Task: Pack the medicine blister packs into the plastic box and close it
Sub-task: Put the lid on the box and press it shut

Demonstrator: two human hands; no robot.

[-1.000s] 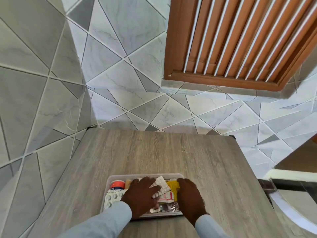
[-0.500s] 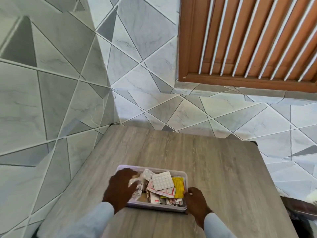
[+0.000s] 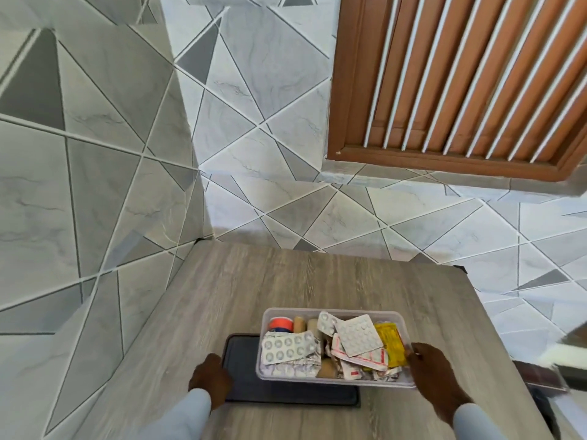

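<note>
Sitting near the front edge of the wood-grain bench [image 3: 317, 281], the clear plastic box [image 3: 330, 312] is open-topped and filled with medicine blister packs [image 3: 287, 344]: a silver strip of round tablets lies at the left, a white square sheet [image 3: 358, 335] rests tilted on top in the middle, red-and-white strips sit beneath it, and a yellow sachet [image 3: 391, 342] lies against the right wall. An orange-capped container [image 3: 280, 323] stands in the back left corner. Box overlaps a dark flat lid [image 3: 286, 392] that lies under its left and front part, sticking out to the left and toward the person. Right hand [image 3: 433, 373] grips the box's right front corner, fingers curled over the rim. Left hand [image 3: 210, 377] rests at the lid's left edge, fingers touching it; whether that grip is closed on the lid cannot be told. Pale blue sleeves cover both forearms. Grey geometric wall tiles [image 3: 95, 154] rise behind and to the left; a brown slatted window frame [image 3: 460, 90] sits upper right.
</note>
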